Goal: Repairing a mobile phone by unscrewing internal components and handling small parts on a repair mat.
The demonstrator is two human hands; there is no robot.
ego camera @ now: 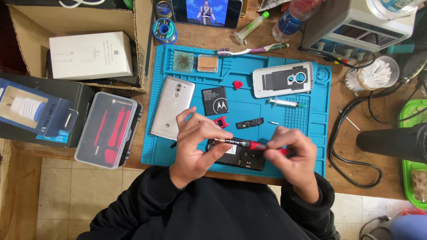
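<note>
Head view:
Screwdriver (249, 144): red-and-black, long axis lying left-right across the opened black phone (238, 156), tip end toward the left.
Left hand (195, 142): fingers curled, pinching the metal tip end; nearer the bit.
Right hand (291, 153): closed round the red handle end.
Phone: flat on blue mat (302, 133), directly beneath both hands, partly hidden.
Clear case (108, 129): lid shut, red tools inside.
Cardboard box (26, 31): holds a white box (90, 54).
Round tub (373, 73): cotton swabs.
</note>
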